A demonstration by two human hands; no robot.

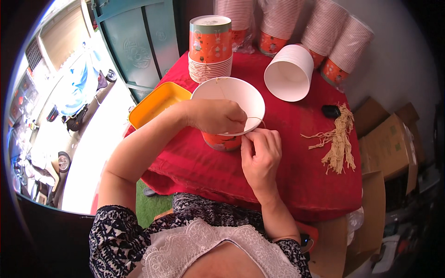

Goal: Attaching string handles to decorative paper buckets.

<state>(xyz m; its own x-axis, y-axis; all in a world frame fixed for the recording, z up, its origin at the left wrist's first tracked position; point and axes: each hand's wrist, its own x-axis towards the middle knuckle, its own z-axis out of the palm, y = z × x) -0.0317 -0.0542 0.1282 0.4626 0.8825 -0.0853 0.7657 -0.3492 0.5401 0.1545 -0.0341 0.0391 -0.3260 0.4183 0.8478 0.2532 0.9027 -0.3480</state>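
An orange-printed paper bucket (221, 142) with a white inside stands upright before me. My left hand (220, 116) reaches over its near rim, fingers curled closed inside the mouth. A thin beige cord (254, 118) runs from those fingers across the right part of the rim. Outside the bucket, my right hand (263, 150) pinches at the wall just below the rim, where the cord comes over. What lies between its fingertips is mostly hidden. More cord shows at the far rim. A bundle of beige cords (342, 141) lies to the right on the red cloth.
Behind the bucket stands a stack of upturned buckets (210, 41); a white-mouthed bucket (288, 76) lies on its side. Several wrapped bucket stacks (324, 25) line the back. A yellow tray (160, 99) is at left, a black object (331, 111) at right. Cardboard boxes (387, 148) stand beyond the table.
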